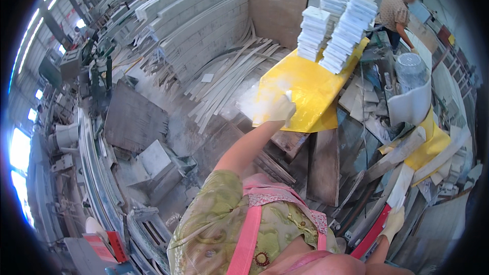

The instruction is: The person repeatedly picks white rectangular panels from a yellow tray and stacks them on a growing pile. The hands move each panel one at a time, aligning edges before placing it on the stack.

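Note:
My left hand [282,109], in a pale glove, is stretched forward over a bright yellow sheet [313,91]. Its fingers are curled closed, and a small white bit shows at their top; what they hold I cannot make out. White dust [253,103] billows just left of this hand. Down at the lower right, my gloved right hand [393,222] lies beside a red bar [372,234]. Its fingers appear closed at the lower end of a white strip [401,188], partly hidden by the hand. Stacks of white tiles [349,30] stand on the far part of the yellow sheet.
Long pale slabs [204,30] are piled at the back left, with thin strips [229,84] scattered before them. A grey motor [410,71] stands at the right, near a co-worker [395,12] in a white hat. Metal rails [97,178] run along the left.

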### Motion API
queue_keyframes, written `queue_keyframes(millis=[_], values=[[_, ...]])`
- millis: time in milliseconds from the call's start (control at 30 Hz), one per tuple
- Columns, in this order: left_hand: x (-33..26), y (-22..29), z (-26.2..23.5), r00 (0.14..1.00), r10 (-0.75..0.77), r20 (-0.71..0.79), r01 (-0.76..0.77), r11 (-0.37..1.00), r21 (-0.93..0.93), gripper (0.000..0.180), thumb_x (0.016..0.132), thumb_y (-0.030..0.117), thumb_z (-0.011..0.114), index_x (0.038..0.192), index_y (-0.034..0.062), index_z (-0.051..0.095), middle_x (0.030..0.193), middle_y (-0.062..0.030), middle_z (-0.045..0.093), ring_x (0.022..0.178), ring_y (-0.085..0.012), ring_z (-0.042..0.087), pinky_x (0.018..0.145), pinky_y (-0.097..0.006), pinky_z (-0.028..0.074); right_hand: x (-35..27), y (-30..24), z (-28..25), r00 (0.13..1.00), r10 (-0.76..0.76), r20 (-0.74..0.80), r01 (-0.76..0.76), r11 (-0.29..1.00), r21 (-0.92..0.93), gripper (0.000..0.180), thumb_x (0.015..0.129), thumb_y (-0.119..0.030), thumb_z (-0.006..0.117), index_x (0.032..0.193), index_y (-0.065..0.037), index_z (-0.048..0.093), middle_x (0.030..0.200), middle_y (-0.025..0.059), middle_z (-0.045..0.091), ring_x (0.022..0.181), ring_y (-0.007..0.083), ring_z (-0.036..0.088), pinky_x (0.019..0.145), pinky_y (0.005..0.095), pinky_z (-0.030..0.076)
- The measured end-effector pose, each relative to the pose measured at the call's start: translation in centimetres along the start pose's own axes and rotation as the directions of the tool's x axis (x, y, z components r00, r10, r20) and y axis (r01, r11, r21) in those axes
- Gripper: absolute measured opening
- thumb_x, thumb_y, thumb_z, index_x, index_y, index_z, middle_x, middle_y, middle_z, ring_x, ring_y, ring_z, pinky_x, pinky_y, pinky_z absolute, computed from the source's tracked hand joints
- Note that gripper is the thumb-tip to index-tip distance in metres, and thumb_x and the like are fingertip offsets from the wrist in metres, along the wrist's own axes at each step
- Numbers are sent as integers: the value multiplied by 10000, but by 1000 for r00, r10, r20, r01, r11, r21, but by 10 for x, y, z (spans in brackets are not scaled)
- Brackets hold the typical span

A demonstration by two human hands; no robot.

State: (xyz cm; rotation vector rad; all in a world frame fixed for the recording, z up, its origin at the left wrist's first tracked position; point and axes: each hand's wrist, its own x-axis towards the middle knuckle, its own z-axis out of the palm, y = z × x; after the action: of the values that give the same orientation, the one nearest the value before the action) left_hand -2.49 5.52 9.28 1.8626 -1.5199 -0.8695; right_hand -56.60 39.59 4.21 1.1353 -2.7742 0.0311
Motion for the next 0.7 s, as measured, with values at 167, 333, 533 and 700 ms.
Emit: queue_keyframes(millis=[167,333,533,700], values=[[-9,-9,-32,972,82,221,-138,958,253,511,1008,360,453,1270,-60,579,1074,-284,704,1036,-369,699,907,-463,511,7,-125,-4,994,-84,69,-29,404,914,452,1021,-296,603,1326,38,607,1111,139,710,999,248,690,889,397,542],[46,-39,1,989,124,82,-130,989,70,496,965,313,484,1287,-49,589,1066,-264,716,1035,-399,697,890,-478,526,-33,-355,-49,913,-380,146,-160,-5,987,453,1026,-305,594,1314,44,611,1176,125,674,1062,205,646,915,350,505],[66,-46,0,986,141,83,-150,983,109,450,917,283,545,1196,-58,640,1078,-300,699,1031,-427,694,880,-493,530,-71,-531,-53,888,-448,104,-123,-13,992,466,1031,-332,583,1312,39,603,1189,162,668,1066,241,638,929,377,494],[38,-19,-35,987,78,144,-69,995,-68,544,968,448,533,1182,-36,655,1089,-288,704,1009,-405,699,880,-473,531,-77,-569,-61,857,-491,155,-52,217,975,459,1046,-346,572,1316,23,616,1179,125,666,1061,200,612,932,355,478]])
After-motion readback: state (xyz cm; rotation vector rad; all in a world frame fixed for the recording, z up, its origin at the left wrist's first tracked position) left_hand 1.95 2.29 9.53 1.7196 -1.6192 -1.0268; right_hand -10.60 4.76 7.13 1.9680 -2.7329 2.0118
